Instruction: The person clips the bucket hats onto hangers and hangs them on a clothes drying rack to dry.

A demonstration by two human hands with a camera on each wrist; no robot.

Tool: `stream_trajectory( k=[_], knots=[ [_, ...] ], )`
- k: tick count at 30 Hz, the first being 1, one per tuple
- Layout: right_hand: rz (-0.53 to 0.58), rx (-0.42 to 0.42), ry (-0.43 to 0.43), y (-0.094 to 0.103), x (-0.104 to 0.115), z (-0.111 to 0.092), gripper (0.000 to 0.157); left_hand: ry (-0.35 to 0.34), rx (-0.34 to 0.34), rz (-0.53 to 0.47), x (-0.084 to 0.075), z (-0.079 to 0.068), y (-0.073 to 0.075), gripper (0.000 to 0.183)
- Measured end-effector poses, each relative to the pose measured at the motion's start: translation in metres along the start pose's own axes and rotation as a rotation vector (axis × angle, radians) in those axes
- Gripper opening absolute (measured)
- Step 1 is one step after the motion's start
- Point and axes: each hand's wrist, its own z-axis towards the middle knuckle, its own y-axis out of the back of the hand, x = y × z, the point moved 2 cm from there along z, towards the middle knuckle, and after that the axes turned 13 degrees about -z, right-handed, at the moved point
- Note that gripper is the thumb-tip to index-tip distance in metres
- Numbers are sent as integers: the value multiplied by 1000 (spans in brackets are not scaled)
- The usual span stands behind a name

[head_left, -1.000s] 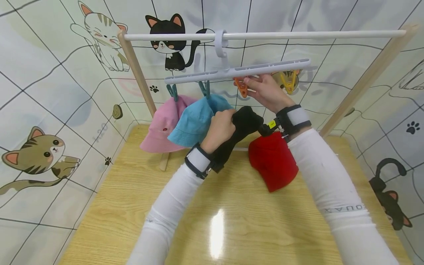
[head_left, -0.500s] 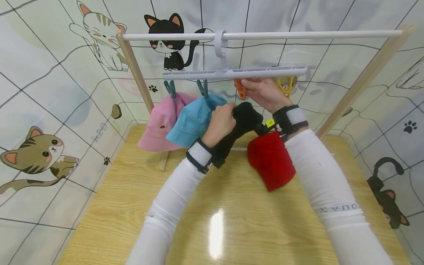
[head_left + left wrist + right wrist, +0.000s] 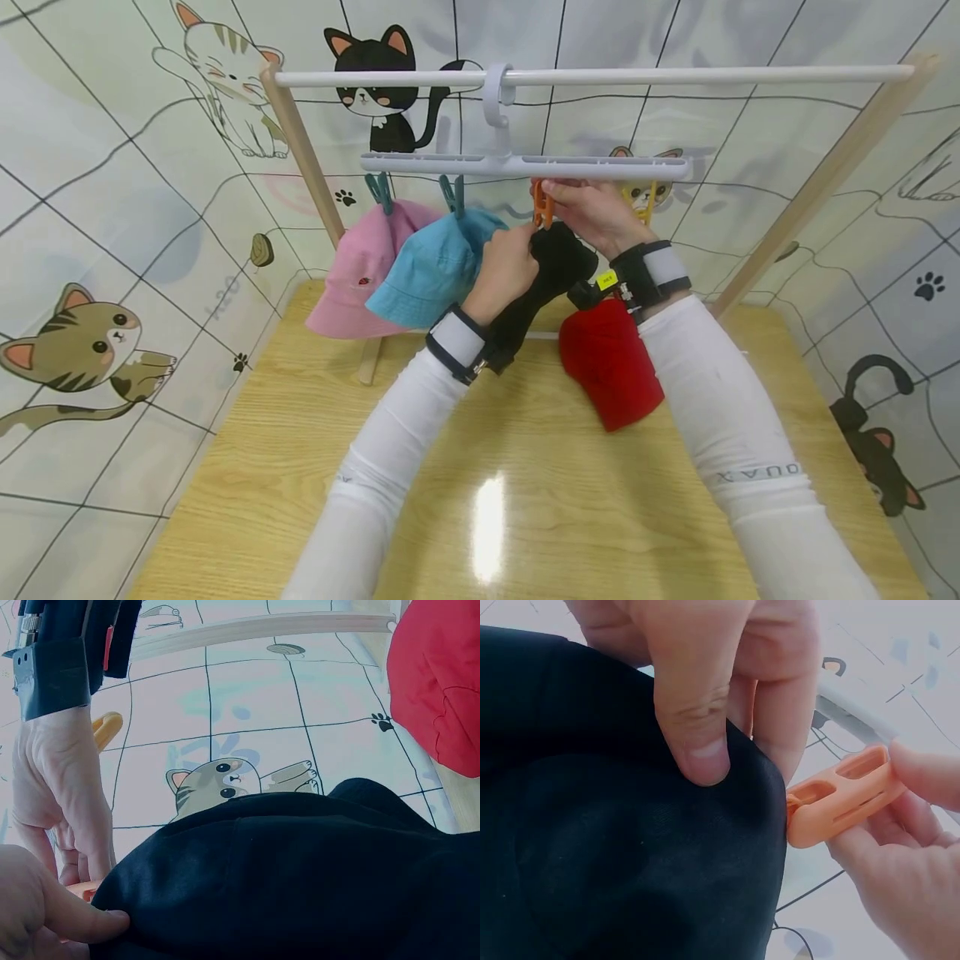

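My left hand (image 3: 504, 271) pinches the edge of a black hat (image 3: 561, 258) between thumb and fingers, just below the pale hanger (image 3: 600, 169). Above it, my right hand (image 3: 594, 215) squeezes an orange clothes peg (image 3: 542, 204) hanging under the hanger bar. In the right wrist view the tip of the orange peg (image 3: 844, 799) meets the edge of the black hat (image 3: 630, 825); whether the cloth lies inside the peg is hidden. To the left, a pink bucket hat (image 3: 367, 275) and a blue bucket hat (image 3: 431, 275) hang from green pegs (image 3: 453, 196).
The hanger hooks over a white rail (image 3: 712, 76) between wooden posts (image 3: 817, 200). A yellow peg (image 3: 647, 204) hangs at the right, partly behind my right hand. On the wooden table (image 3: 420, 500) lies a red hat (image 3: 609, 362). Cat-patterned walls enclose the table.
The hanger's right end has dropped, so the bar is now level. The left hand has raised the black hat's edge to the orange peg, which now stands more upright.
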Motion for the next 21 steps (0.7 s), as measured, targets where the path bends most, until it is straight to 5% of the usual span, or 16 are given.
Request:
stream_trajectory(
  k=[21],
  knots=[
    [-28,9,5,-2,-7,-2,26,19,-49,-71,-3,-4,7,38]
  ],
)
